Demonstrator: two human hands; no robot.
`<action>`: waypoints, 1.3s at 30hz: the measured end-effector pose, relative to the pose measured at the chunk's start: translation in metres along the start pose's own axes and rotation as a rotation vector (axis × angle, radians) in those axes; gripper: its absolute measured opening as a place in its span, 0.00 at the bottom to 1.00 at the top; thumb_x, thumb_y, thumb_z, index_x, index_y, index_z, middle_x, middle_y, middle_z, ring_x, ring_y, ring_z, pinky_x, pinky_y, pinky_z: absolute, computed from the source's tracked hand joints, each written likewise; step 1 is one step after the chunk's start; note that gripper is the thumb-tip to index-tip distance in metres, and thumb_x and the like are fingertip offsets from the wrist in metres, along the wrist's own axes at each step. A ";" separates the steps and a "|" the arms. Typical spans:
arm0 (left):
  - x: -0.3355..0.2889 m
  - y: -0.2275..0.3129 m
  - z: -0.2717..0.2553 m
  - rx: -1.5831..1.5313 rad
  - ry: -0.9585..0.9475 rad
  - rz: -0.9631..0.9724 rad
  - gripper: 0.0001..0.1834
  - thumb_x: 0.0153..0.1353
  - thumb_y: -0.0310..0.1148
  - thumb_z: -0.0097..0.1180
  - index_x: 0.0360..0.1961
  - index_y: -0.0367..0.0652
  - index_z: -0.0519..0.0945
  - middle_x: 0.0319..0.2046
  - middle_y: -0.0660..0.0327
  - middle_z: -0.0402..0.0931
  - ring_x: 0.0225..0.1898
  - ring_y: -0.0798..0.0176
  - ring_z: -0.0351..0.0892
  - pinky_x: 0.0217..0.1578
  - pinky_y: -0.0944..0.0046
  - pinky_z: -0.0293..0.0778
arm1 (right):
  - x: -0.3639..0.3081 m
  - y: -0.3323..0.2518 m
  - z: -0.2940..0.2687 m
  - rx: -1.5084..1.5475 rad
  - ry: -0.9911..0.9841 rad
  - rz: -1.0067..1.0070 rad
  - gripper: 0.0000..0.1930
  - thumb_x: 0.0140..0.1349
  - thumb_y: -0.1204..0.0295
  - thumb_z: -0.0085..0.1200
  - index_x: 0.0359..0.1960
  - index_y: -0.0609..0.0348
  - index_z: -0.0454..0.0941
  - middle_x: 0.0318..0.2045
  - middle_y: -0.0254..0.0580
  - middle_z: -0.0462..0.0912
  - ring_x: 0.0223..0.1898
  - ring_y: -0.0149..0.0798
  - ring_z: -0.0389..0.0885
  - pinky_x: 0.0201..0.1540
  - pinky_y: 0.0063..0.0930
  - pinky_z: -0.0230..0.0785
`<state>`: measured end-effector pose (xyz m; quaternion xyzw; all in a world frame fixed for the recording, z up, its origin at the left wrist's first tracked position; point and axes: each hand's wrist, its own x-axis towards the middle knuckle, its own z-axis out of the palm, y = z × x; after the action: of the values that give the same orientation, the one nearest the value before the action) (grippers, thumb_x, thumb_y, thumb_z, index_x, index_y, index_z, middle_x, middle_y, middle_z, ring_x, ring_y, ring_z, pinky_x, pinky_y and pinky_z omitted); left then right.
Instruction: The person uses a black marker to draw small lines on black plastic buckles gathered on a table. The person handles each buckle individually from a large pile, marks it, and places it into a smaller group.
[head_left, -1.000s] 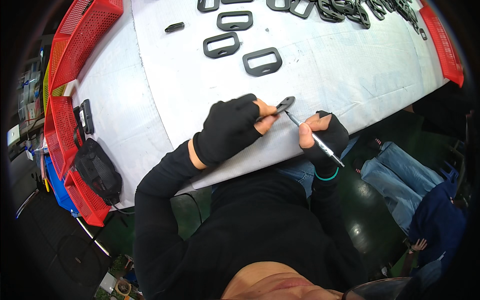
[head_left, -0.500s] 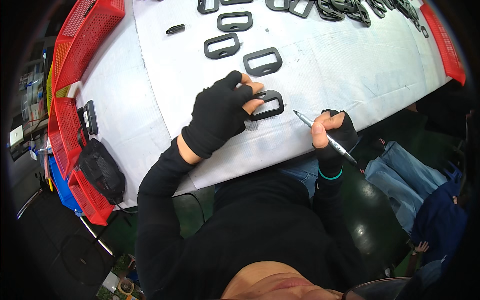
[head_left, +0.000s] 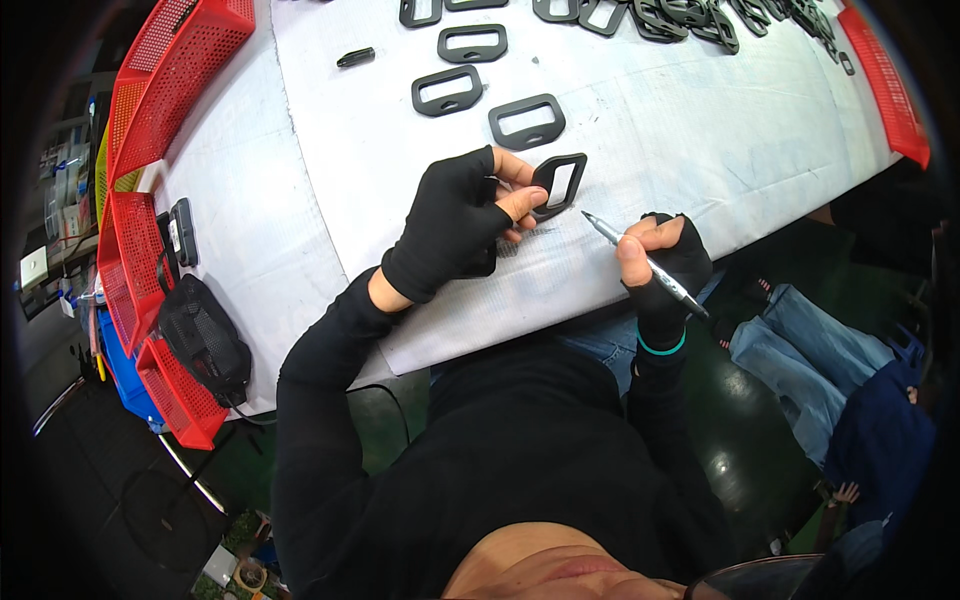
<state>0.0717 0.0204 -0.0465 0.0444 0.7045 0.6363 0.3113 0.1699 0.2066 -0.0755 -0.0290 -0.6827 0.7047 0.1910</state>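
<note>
Table (head_left: 760, 130) sits big and white on my remote feed. Left hand (head_left: 450, 220) and right hand (head_left: 672, 254) are both by its near edge, fingers closed: left's pinching a black buckle frame (head_left: 547, 173), tilted, at the table's near side, right's gripping a silver pen (head_left: 672, 286).

The white-covered table (head_left: 720, 150) (smudged in places) carries several flat black frames (head_left: 532, 140), with a jumbled heap of similar ones (head_left: 668, 33) farther right. A small dark cap (head_left: 356, 57) lies left of the loose frames, and a black rectangular device (head_left: 183, 235) near the left edge.
</note>
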 end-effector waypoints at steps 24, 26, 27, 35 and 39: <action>-0.010 -0.005 0.008 0.331 0.039 0.264 0.07 0.55 0.28 0.62 0.34 0.36 0.78 0.22 0.64 0.77 0.22 0.77 0.75 0.22 0.78 0.68 | 0.005 0.004 0.009 -0.324 -0.024 -0.042 0.07 0.48 0.81 0.61 0.22 0.62 0.73 0.17 0.39 0.77 0.18 0.29 0.73 0.22 0.21 0.65; -0.010 -0.006 0.007 0.332 0.043 0.258 0.08 0.55 0.27 0.62 0.34 0.37 0.78 0.22 0.64 0.77 0.22 0.77 0.75 0.22 0.78 0.68 | 0.005 0.003 0.008 -0.321 -0.029 -0.052 0.08 0.48 0.81 0.61 0.21 0.62 0.72 0.17 0.39 0.77 0.17 0.30 0.74 0.22 0.21 0.65; -0.010 -0.007 0.007 0.376 0.047 0.329 0.07 0.54 0.27 0.62 0.34 0.37 0.78 0.23 0.64 0.77 0.23 0.76 0.76 0.22 0.77 0.69 | 0.005 0.003 0.007 -0.319 -0.033 -0.063 0.08 0.47 0.81 0.61 0.21 0.62 0.72 0.17 0.40 0.77 0.17 0.30 0.74 0.22 0.21 0.65; -0.012 -0.021 0.008 0.770 -0.005 0.807 0.14 0.46 0.23 0.65 0.36 0.44 0.78 0.32 0.61 0.78 0.23 0.64 0.78 0.22 0.70 0.72 | 0.000 0.004 0.008 -0.360 -0.047 -0.135 0.09 0.45 0.83 0.61 0.21 0.61 0.70 0.17 0.40 0.77 0.17 0.33 0.74 0.21 0.23 0.65; -0.015 -0.022 0.006 0.859 -0.079 0.799 0.16 0.46 0.23 0.63 0.38 0.45 0.77 0.32 0.62 0.77 0.23 0.63 0.78 0.21 0.68 0.73 | 0.002 0.003 0.009 -0.408 -0.055 -0.178 0.10 0.43 0.83 0.61 0.21 0.60 0.70 0.17 0.41 0.77 0.17 0.35 0.75 0.21 0.23 0.66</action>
<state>0.0940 0.0145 -0.0607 0.4521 0.8157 0.3598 0.0275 0.1649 0.1986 -0.0775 0.0128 -0.8159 0.5329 0.2240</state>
